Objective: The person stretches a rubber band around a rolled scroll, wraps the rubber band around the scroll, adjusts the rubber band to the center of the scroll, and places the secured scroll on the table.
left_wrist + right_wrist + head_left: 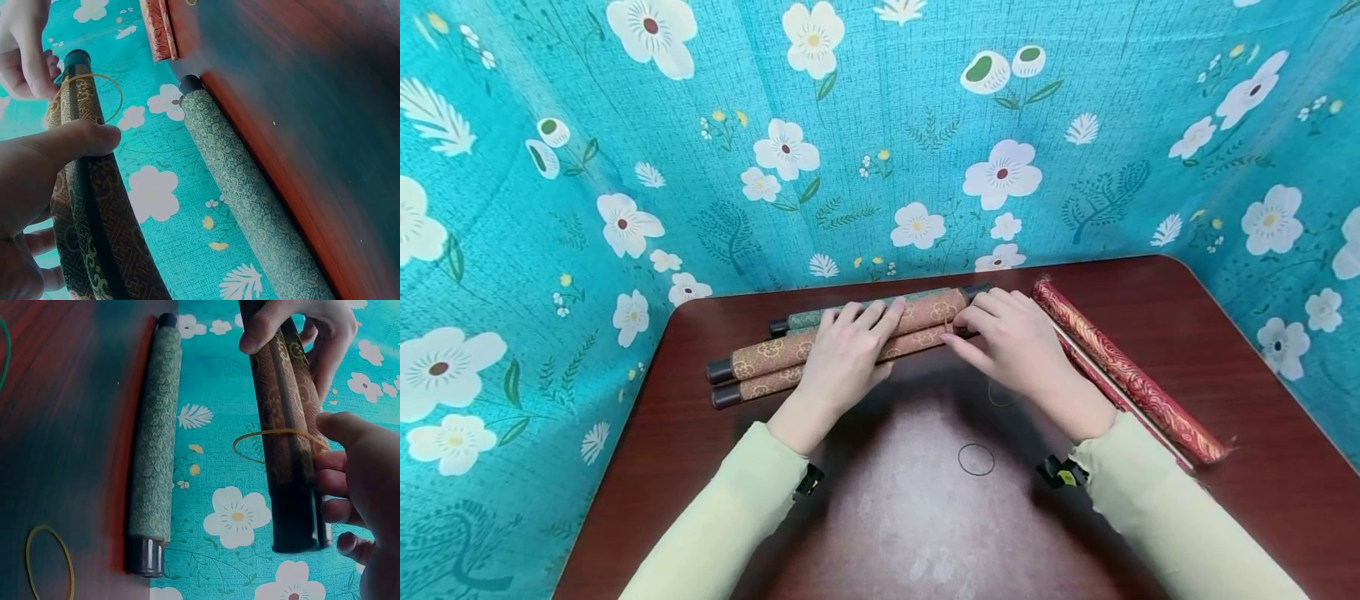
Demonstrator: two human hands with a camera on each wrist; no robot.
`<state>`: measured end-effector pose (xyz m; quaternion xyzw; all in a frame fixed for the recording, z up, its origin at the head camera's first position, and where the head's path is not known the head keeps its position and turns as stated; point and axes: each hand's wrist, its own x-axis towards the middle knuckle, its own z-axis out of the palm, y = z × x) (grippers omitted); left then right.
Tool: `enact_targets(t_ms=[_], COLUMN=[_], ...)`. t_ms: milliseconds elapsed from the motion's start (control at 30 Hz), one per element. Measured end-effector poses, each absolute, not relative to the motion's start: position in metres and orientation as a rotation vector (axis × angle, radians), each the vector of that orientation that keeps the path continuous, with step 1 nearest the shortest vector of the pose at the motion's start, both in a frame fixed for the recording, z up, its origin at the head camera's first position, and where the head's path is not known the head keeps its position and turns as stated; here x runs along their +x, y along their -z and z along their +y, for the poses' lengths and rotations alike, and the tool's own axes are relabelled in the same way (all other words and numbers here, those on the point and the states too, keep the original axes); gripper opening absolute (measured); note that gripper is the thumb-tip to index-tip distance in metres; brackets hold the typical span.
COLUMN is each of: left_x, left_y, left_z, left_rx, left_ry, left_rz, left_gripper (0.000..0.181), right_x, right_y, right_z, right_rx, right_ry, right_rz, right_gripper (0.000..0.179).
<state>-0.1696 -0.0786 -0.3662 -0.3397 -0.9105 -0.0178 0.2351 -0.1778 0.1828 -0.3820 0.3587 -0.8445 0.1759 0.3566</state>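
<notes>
My left hand (848, 350) grips two brown, gold-patterned scrolls (775, 354) lying side by side, thumb on the near side. They have dark end knobs and are held up from the table. At their right end my right hand (1011, 342) pinches a yellow rubber band (281, 432), its thumb and fingertips at the scrolls' side. The band crosses over both scrolls near the knobs, and a slack loop of it stands out on the far side in the right wrist view. Behind the pair lies a green patterned scroll (156, 437), partly hidden in the head view.
Red and gold scrolls (1131, 379) lie slantwise at the right of the dark red table (910, 517). A dark rubber band (976, 445) and a thin yellow rubber band (50, 529) rest on the tabletop. Blue flowered cloth (865, 225) hangs behind the back edge.
</notes>
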Motion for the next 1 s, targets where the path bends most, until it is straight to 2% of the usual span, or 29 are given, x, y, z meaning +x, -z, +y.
enact_targets(t_ms=[200,333,433,767,900,1000], left_x=[-0.169,-0.170,-0.171,-0.176,-0.177,-0.179], left_y=[0.368,0.368,0.368,0.368,0.367,0.367], left_z=[-0.079,-0.080,-0.081,-0.083,-0.083,-0.083], left_rx=[-0.931,-0.923,-0.922,-0.896,-0.887,-0.875], left_ry=[0.065,0.076,0.093,0.156,0.157,0.147], left_rz=[-2.477,-2.482,-2.494,-2.561,-2.577,-2.601], left_gripper=[0.087,0.087,0.087,0.087,0.087,0.089], right_x=[-0.184,-0.184,-0.182,-0.168,-0.160,-0.155], right_y=[0.386,0.389,0.389,0.390,0.391,0.394], right_z=[0.174,0.170,0.168,0.166,0.165,0.164], right_rx=[0.929,0.939,0.912,0.839,0.913,1.018], right_ry=[-0.448,-0.565,-0.795,-1.597,-1.987,-2.261], right_rz=[-2.129,-2.129,-2.147,-2.089,-1.967,-1.857], right_gripper=[0.026,0.018,0.012,0.015,0.013,0.018])
